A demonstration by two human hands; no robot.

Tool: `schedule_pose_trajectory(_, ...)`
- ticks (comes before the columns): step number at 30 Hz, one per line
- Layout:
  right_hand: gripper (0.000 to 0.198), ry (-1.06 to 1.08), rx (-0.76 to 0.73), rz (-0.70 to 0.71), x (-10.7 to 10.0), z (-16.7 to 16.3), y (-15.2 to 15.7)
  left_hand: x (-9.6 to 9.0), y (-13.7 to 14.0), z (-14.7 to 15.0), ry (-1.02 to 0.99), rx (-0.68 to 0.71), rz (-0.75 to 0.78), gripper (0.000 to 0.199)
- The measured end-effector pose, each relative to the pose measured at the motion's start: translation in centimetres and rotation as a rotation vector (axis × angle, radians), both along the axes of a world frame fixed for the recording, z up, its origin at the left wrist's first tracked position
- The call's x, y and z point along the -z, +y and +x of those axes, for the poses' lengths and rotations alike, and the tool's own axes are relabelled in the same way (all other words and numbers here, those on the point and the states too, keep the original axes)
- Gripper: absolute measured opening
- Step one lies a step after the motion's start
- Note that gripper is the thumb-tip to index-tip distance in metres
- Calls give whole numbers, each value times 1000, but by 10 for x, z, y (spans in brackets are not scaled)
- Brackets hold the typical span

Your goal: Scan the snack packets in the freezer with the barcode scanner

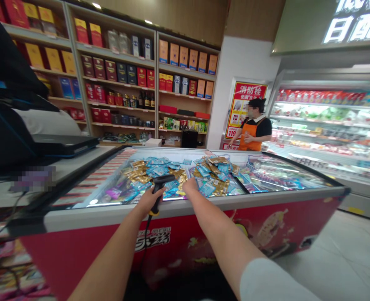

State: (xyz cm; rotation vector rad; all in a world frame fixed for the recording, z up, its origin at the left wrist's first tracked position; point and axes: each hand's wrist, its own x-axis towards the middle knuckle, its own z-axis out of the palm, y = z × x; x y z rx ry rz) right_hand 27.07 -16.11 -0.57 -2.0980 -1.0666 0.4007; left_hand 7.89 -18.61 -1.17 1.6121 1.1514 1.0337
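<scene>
Head view, clock read from its centre. Your left forearm slants in from between 7 and 8, thumb side up, wrist about straight; your left grip [149, 200] is closed round the handle of a black scanner [163, 179], fingers mostly behind it. Scanner sits between 7 and 8, at the near rim of the chest freezer [254, 201], its head up and pointing toward 2. Your right arm comes in from 5, reaching well forward, pale sleeve [266, 281] at the upper arm. Your right grip [190, 186] is at 6, back of the hand toward you, among the blue and gold packets [218, 188]. Can't tell how far open it is or whether it has hold of one: fingers are hidden beyond the hand. Packets lie in two piles over the freezer, at 8 and 4, overlapping; print too small to read.

Scanner's cord [145, 246] drops toward 7 and gets lost in the dark at the bottom. Your left forearm partly covers the lettering on the red front. Dark machine [3, 104] at 9 to 10 is cut by the edge; a patch of the desk [0, 200] below it is pixelated. Co-worker [250, 142] between 2 and 3, lower body behind the freezer.
</scene>
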Motion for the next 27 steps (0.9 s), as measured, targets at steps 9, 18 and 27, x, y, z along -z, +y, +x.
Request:
schedule_pose_trajectory(9, 33, -47, 36, 483, 22, 9, -14, -3, -3, 0, -47, 5, 11, 42)
schedule_pose_trajectory(18, 22, 243, -39, 560, 24, 9, -8, 0, -2, 0, -78, -19, 20, 42)
schedule_pose_trajectory(27, 19, 386, -135, 537, 23, 10, -8, -4, -8, 0, -42, 0, 33, 41)
